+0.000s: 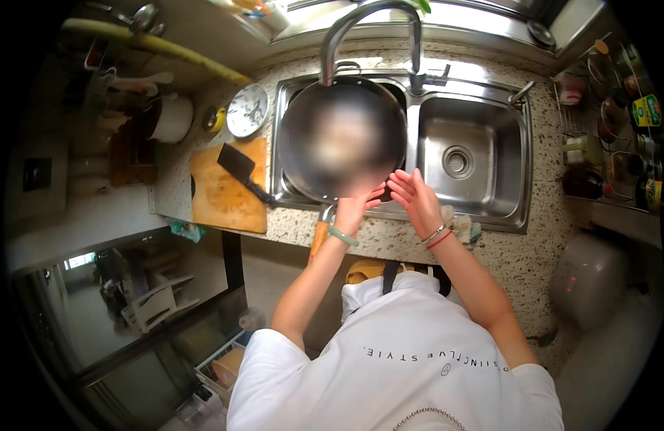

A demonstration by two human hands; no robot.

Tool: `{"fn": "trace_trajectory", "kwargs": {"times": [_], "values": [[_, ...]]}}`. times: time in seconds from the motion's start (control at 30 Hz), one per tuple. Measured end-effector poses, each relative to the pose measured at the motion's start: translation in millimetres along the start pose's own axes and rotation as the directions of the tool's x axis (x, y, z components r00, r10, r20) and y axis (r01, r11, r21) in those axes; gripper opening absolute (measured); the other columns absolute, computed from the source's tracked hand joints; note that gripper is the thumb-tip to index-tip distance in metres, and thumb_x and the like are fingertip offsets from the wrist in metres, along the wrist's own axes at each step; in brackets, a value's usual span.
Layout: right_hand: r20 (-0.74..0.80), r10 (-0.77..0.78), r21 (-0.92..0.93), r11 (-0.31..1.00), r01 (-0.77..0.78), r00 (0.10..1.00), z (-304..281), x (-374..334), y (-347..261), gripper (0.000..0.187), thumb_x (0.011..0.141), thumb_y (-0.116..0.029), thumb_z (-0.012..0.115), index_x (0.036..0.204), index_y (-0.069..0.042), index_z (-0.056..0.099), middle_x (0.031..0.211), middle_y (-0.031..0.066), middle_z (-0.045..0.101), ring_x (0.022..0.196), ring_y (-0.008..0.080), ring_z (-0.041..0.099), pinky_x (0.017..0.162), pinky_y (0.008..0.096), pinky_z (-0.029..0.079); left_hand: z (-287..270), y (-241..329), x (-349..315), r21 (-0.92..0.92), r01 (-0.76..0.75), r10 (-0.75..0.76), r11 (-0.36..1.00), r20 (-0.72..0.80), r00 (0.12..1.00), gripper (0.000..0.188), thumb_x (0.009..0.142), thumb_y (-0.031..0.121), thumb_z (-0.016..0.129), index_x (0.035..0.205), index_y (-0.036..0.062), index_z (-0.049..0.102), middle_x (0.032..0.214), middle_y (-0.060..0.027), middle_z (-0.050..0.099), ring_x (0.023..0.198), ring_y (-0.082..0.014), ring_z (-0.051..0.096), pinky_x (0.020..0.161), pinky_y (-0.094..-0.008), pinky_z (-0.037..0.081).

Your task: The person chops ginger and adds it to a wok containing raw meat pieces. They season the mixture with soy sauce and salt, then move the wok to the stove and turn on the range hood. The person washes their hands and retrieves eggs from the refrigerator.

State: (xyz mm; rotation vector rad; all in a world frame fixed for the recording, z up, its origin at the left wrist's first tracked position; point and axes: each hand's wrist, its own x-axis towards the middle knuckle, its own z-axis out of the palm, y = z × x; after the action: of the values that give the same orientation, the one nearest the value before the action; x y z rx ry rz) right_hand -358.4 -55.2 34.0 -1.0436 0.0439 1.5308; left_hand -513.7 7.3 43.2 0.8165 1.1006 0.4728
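Across the left bowl of the sink sits a dark wok, with something pale lying in it, too blurred to name. Taking the wok as the clock's centre, its wooden handle points between six and seven, reaching over the speckled desk.

The left hand is between five and six o'clock, overlapping the wok's near rim; its fingers look extended and loose, with nothing visible in its grasp, though the blur keeps me from telling whether it touches the rim. The right hand, between four and five, is spread too and holds nothing — the two sets of fingertips come close together.

At twelve the curved tap arches over the wok; whether water runs, I cannot tell. A patterned bowl stands between nine and ten, and toward eight a black flat-bladed utensil lies on a wooden board.

As for progress, the wok appears settled in place, while the work on its contents seems under way rather than finished — how much is done or left, the blur hides.
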Motion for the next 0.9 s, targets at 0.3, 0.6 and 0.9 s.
{"fn": "trace_trajectory", "kwargs": {"times": [0.3, 0.6, 0.9], "values": [[-0.102, 0.189, -0.174, 0.963, -0.204, 0.977, 47, 6, 102, 0.05, 0.096, -0.042, 0.046, 0.117, 0.002, 0.055, 0.112, 0.0119, 0.062, 0.101, 0.0184, 0.061, 0.087, 0.0295, 0.047, -115, -29, -32, 0.087, -0.065, 0.077, 0.994, -0.134, 0.988, 0.029, 0.097, 0.021, 0.049, 0.119, 0.0035, 0.057, 0.113, -0.0071, 0.063, 0.106, -0.0131, 0.058, 0.085, -0.0256, 0.047], [-0.256, 0.197, -0.05, 0.975, -0.217, 0.946, 70, 19, 173, 0.044, 0.094, -0.042, 0.05, 0.106, 0.0, 0.057, 0.098, 0.0073, 0.064, 0.086, 0.0165, 0.062, 0.078, 0.0289, 0.05, -161, -40, -28, 0.027, -0.043, 0.045, 0.999, -0.061, 0.997, 0.026, 0.097, 0.017, 0.049, 0.117, 0.0016, 0.057, 0.108, -0.0075, 0.062, 0.101, -0.0138, 0.059, 0.08, -0.0232, 0.047], [-0.314, 0.182, -0.137, 0.963, -0.234, 0.932, 87, 12, 181, 0.048, 0.093, -0.045, 0.051, 0.107, 0.001, 0.057, 0.099, 0.0089, 0.064, 0.084, 0.0169, 0.062, 0.075, 0.0289, 0.049, -191, -74, -48, 0.088, 0.23, -0.233, 0.969, 0.029, 0.972, 0.028, 0.096, 0.029, 0.052, 0.104, 0.0021, 0.056, 0.092, -0.0049, 0.063, 0.08, -0.0113, 0.062, 0.069, -0.0235, 0.051]]}}
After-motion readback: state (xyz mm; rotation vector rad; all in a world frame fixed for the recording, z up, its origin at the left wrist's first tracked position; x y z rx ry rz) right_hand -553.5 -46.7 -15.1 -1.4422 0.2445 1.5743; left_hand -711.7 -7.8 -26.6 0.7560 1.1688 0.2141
